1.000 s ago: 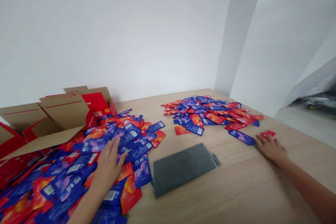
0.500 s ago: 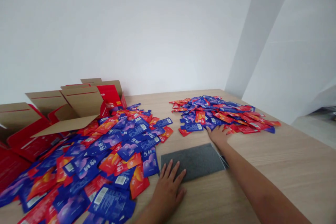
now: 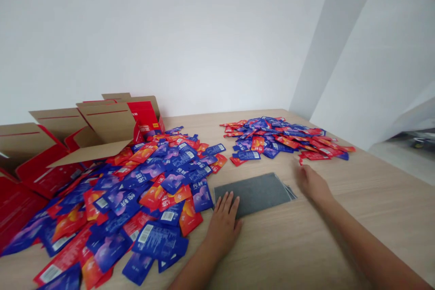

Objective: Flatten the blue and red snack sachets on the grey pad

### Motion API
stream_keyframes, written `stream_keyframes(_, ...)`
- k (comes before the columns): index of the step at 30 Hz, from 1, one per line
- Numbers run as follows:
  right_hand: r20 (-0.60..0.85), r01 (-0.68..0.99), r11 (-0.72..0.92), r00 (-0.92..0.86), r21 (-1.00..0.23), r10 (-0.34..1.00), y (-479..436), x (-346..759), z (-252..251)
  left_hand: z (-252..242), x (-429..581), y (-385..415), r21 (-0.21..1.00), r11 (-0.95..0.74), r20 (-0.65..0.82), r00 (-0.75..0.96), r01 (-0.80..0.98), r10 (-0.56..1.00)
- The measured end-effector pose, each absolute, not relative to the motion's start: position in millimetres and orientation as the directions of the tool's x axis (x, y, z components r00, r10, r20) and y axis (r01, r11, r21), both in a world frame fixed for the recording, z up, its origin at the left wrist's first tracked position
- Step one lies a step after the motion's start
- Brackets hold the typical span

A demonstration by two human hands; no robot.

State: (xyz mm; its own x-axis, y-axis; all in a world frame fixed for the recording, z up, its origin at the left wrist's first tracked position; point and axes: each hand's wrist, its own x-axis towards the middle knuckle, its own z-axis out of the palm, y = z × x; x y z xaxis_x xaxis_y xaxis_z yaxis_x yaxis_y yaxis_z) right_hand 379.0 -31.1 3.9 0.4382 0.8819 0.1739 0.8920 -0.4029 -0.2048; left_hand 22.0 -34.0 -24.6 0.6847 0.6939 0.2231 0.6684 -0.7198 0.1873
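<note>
My left hand (image 3: 224,222) lies flat with fingers spread on the left end of a dark grey flat bag (image 3: 254,195), which looks like a thin stack. To its left spreads a large heap of blue and red-orange packets (image 3: 149,199). My right hand (image 3: 314,185) is over the table right of the grey bag, near the front edge of a second packet pile (image 3: 272,138). Its fingers are curled and smeared by motion. A small red bit shows at the fingertips; I cannot tell whether it is held or part of the pile.
Open red cardboard boxes (image 3: 146,115) with brown inner flaps stand at the left behind the near heap. A white wall (image 3: 217,41) rises behind the wooden table (image 3: 340,222). Bare wood shows between the two packet piles.
My right hand has drawn back from the far pile toward me and to the right, its fingers going from spread to curled. The left hand stays on the grey bag. The view has shifted slightly.
</note>
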Motion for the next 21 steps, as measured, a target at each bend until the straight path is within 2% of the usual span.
stream_keyframes(2,0.226,0.885,-0.379,0.441,-0.272,0.868,-38.1,363.9,15.2,-26.2,22.9,-33.7,0.173,-0.715,0.224,0.68,0.677,0.698)
stream_keyframes(4,0.324,0.916,-0.235,0.342,-0.326,0.882,-41.4,331.7,20.0,-28.1,23.6,-33.5,0.161,-0.715,0.233,0.678,0.681,0.698)
stream_keyframes(6,0.408,0.965,0.004,0.108,-0.263,0.907,-44.1,286.8,14.3,-30.2,23.8,-33.6,0.155,-0.709,0.246,0.668,0.688,0.702)
stream_keyframes(8,0.392,0.977,0.15,-0.079,-0.154,0.917,-47.7,239.1,-0.4,-32.8,23.8,-33.8,0.15,-0.699,0.253,0.656,0.7,0.711)
stream_keyframes(11,0.308,0.981,0.178,-0.147,-0.076,0.94,-51.7,186.1,-24.6,-38.0,23.1,-34.2,0.135,-0.672,0.278,0.623,0.729,0.731)
stream_keyframes(17,0.241,0.958,0.27,-0.241,-0.1,0.94,-39.6,189.5,-30.7,-41.4,22.1,-35.7,0.106,-0.633,0.344,0.569,0.767,0.747)
stream_keyframes(19,0.242,0.966,0.244,-0.217,-0.088,0.946,-34.6,208.6,-28.4,-39.6,22.2,-35.9,0.095,-0.626,0.337,0.567,0.774,0.752)
stream_keyframes(21,0.25,0.986,0.151,-0.131,-0.063,0.959,-31.3,224.3,-28.6,-38.4,22.2,-35.5,0.082,-0.628,0.327,0.574,0.774,0.751)
